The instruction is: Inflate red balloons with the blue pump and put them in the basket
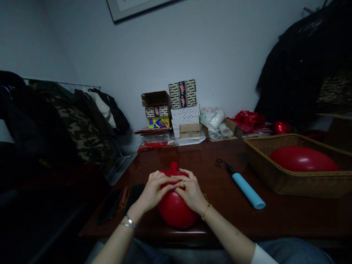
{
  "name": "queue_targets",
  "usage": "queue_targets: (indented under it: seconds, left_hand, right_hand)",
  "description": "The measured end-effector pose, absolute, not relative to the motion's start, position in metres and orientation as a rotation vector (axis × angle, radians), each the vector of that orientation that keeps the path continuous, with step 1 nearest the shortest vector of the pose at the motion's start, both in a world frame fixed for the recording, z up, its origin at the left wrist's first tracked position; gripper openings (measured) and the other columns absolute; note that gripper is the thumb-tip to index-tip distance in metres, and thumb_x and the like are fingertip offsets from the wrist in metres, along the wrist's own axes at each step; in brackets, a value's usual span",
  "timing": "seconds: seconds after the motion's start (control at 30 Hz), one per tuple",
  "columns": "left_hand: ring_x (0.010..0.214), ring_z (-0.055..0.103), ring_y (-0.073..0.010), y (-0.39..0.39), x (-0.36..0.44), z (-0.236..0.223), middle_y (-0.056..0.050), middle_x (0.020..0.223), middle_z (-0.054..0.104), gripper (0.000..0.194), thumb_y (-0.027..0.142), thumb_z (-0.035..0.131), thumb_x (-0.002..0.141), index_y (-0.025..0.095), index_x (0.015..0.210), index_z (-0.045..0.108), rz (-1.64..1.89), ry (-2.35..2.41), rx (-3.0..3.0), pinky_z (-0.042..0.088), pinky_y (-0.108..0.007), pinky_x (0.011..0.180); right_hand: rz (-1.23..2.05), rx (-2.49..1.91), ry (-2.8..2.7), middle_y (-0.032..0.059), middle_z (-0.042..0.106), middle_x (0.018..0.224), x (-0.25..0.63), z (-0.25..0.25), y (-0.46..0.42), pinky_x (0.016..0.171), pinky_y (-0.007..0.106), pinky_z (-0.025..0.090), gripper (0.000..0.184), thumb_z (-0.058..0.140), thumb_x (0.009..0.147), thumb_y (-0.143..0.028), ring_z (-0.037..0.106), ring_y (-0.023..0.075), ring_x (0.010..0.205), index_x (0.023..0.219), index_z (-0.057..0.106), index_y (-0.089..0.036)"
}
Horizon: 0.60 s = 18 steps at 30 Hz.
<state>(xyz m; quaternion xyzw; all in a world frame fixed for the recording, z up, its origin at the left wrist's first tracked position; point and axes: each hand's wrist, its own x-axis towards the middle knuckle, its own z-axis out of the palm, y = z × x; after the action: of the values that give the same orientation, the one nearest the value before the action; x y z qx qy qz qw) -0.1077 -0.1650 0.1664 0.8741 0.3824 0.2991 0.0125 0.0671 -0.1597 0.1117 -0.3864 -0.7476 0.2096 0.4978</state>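
A red inflated balloon (176, 211) rests at the near edge of the dark wooden table (288, 216). Both my hands lie on top of it, close together. My left hand (154, 189) has its fingers curled round the balloon's neck, whose red end sticks up just beyond the fingers. My right hand (190, 190), with a ring on one finger, pinches the same neck from the other side. A light blue hand pump (247, 190) with a black nozzle lies on the table to the right of my hands.
A wicker basket (286, 179) at the right holds another red balloon (304, 159). Stacked cardboard boxes (176, 110), a plastic bag (213, 117) and red wrapping stand at the table's far edge. A black phone (110, 209) lies left. Clothes hang on a rack (68, 117) at left.
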Motion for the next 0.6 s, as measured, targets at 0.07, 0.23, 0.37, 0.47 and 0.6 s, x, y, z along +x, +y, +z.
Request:
queue_targets:
  seconds: [0.07,0.23,0.37,0.47,0.6]
  left_hand:
    - [0.081,0.052,-0.0175,-0.164,-0.108,0.163,-0.002,0.08,0.063,0.021,0.03,0.055,0.084,0.032,0.101,0.067,0.925,1.192,2.785,0.038,-0.035,0.079]
    - [0.08,0.05,-0.0174,-0.168,-0.104,0.147,-0.003,0.077,0.059,0.024,0.026,0.051,0.086,0.03,0.106,0.066,1.021,1.296,2.872,0.038,-0.038,0.081]
    - [0.081,0.05,-0.0188,-0.176,-0.096,0.139,-0.003,0.077,0.059,0.023,0.024,0.054,0.084,0.028,0.103,0.066,1.146,1.434,2.891,0.035,-0.043,0.089]
    - [0.083,0.05,-0.0211,-0.183,-0.088,0.139,-0.003,0.076,0.06,0.019,0.024,0.058,0.08,0.03,0.096,0.068,1.192,1.517,2.938,0.029,-0.05,0.096]
    - [0.085,0.05,-0.0238,-0.19,-0.078,0.14,-0.003,0.074,0.061,0.015,0.021,0.061,0.076,0.029,0.086,0.069,1.316,1.645,2.904,0.021,-0.055,0.1]
  right_hand:
    - [0.512,-0.937,-1.804,-0.0032,0.065,0.11,0.068,0.111,-0.159,0.1,0.048,0.028,0.011,0.061,0.077,-0.029,0.037,0.0228,0.122,0.075,0.071,-0.033]
    - [0.437,-0.962,-1.782,-0.0026,0.065,0.11,0.067,0.11,-0.159,0.101,0.05,0.026,0.013,0.059,0.078,-0.026,0.037,0.0229,0.123,0.074,0.07,-0.031]
    - [0.286,-0.991,-1.736,-0.0028,0.063,0.113,0.064,0.107,-0.161,0.102,0.051,0.025,0.015,0.058,0.077,-0.023,0.036,0.0238,0.123,0.076,0.07,-0.031]
    - [0.181,-1.009,-1.73,-0.0028,0.062,0.116,0.06,0.104,-0.162,0.102,0.053,0.025,0.018,0.055,0.077,-0.02,0.036,0.025,0.124,0.076,0.07,-0.03]
    - [0.084,-1.02,-1.736,-0.0035,0.061,0.118,0.055,0.102,-0.163,0.105,0.053,0.021,0.022,0.052,0.078,-0.017,0.034,0.024,0.125,0.075,0.07,-0.029]
